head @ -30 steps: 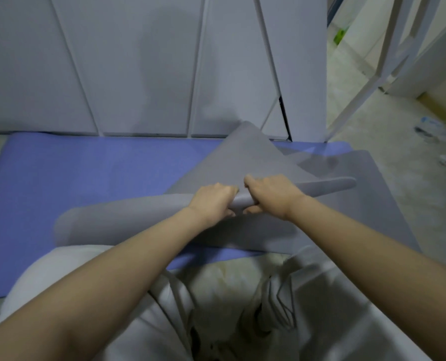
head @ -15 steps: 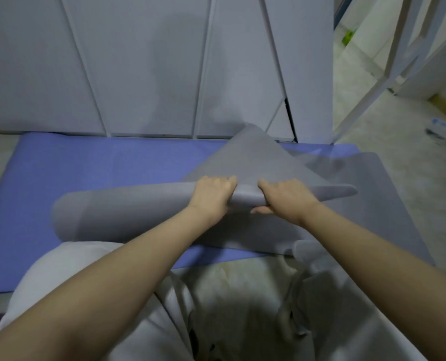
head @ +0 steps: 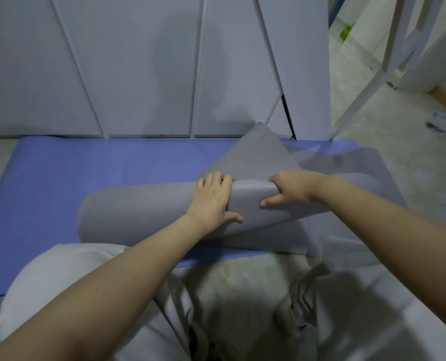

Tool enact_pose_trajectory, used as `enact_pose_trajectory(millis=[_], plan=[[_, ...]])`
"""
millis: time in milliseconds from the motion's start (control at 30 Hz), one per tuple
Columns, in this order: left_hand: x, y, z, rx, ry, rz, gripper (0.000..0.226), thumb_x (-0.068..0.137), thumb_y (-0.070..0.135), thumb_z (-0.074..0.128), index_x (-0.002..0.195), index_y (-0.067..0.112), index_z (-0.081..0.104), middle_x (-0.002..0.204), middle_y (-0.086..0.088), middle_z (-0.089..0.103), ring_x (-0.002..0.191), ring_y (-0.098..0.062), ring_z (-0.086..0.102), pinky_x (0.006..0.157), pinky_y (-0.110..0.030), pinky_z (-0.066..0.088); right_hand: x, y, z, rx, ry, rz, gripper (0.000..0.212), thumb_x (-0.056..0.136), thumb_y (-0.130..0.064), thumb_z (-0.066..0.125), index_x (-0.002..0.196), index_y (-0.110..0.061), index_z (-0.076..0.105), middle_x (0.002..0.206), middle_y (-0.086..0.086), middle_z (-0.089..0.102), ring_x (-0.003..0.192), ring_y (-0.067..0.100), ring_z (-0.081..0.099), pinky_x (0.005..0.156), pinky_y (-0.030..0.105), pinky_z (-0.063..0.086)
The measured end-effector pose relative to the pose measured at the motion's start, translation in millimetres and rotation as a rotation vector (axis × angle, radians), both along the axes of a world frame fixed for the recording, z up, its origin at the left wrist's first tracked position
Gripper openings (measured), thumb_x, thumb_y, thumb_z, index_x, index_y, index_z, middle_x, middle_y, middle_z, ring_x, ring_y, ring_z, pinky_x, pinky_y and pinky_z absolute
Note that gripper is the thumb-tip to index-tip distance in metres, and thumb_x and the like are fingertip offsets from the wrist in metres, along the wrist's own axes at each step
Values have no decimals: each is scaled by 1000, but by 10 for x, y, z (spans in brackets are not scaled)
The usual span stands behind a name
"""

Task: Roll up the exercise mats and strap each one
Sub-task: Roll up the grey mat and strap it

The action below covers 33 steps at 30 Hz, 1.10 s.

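A thin grey mat [head: 143, 212] lies partly rolled into a loose, skewed tube across a flat blue mat [head: 91, 168]. Its free end spreads flat to the right, and one corner stands up toward the wall. My left hand [head: 212, 201] grips the roll from above, fingers over the top and thumb on the near side. My right hand [head: 292, 187] holds the roll just to the right, fingers curled over the far side and thumb pressing the front. The roll is wider at its left end.
Grey padded wall panels [head: 143, 69] stand right behind the mats. My knees in light trousers [head: 60, 287] are at the blue mat's near edge. Bare concrete floor [head: 404, 142] opens to the right, with a white frame [head: 372, 82] and small litter.
Both hands have pushed the grey roll farther from me and moved slightly apart. The roll has grown fatter and taken up more of the mat.
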<state>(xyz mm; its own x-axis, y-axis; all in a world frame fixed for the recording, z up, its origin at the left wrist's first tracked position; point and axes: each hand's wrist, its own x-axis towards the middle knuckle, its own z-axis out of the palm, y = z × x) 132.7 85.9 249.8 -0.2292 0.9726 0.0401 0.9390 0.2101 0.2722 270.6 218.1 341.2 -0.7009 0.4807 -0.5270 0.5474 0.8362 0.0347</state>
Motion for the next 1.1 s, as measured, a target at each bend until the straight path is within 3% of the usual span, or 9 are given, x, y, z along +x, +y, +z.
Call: enact_pose_trajectory(millis=[200, 333, 467, 567, 700, 833, 933, 1033, 1100], plan=[[107, -2, 49, 41, 100, 1, 45, 84, 45, 63, 110, 11, 48, 110, -10, 62, 103, -32, 58, 76, -39, 38, 174, -77, 42, 393, -1, 238, 63, 83, -67, 49, 115, -13, 45, 112, 9, 62, 101, 30, 59, 65, 32, 29], [68, -15, 56, 147, 124, 7, 17, 74, 19, 72, 81, 9, 61, 75, -15, 69, 68, -35, 66, 51, -35, 44, 182, -182, -88, 616, 244, 288, 45, 66, -35, 80, 92, -8, 55, 85, 12, 59, 78, 30, 59, 69, 35, 28], [55, 11, 74, 94, 128, 40, 18, 93, 26, 48, 102, 14, 57, 103, -10, 67, 96, -35, 61, 69, -38, 41, 88, -408, -399, 811, 504, 285, 17, 72, -9, 60, 89, -7, 58, 80, 13, 57, 80, 31, 51, 94, 42, 31], [91, -33, 121, 118, 121, 19, 16, 91, 26, 52, 99, 14, 58, 99, -11, 68, 92, -35, 62, 65, -37, 40, 2, -505, -475, 735, 471, 282, 35, 58, -11, 77, 80, -11, 50, 68, 10, 55, 66, 29, 49, 69, 35, 33], [77, -65, 143, 209, 210, -96, 42, 46, 29, 91, 66, 14, 56, 54, -3, 60, 43, -26, 58, 36, -22, 32, -25, -434, -351, 545, 258, 325, 51, 35, -34, 94, 70, -12, 64, 52, 2, 60, 42, 20, 59, 38, 19, 34], [208, -20, 99, 236, 366, -82, 60, 47, 32, 90, 81, 16, 42, 67, -3, 54, 55, -22, 54, 47, -28, 35, -30, -323, -177, 377, 33, 282, 37, 91, -39, 55, 115, -10, 51, 114, 11, 63, 102, 30, 60, 76, 34, 42], [311, -38, 66, 220, 403, -33, 59, 50, 21, 83, 84, 17, 34, 74, -3, 53, 64, -22, 53, 55, -29, 36, -89, -334, -104, 375, -5, 276, 37, 91, -41, 52, 112, -11, 54, 114, 11, 63, 102, 31, 60, 74, 33, 40], [299, -64, 93, 148, 304, -29, 55, 46, 19, 86, 86, 15, 48, 74, -3, 58, 65, -23, 58, 53, -28, 35, -168, -313, -120, 310, -37, 281, 36, 89, -41, 53, 110, -13, 58, 112, 11, 64, 99, 30, 61, 72, 31, 39], [231, -64, 119, 89, 163, -23, 39, 73, 23, 75, 103, 13, 53, 95, -8, 64, 87, -29, 62, 60, -32, 34, -207, -337, -97, 291, -64, 330, 36, 88, -41, 53, 111, -14, 58, 111, 10, 64, 99, 30, 61, 70, 30, 38]])
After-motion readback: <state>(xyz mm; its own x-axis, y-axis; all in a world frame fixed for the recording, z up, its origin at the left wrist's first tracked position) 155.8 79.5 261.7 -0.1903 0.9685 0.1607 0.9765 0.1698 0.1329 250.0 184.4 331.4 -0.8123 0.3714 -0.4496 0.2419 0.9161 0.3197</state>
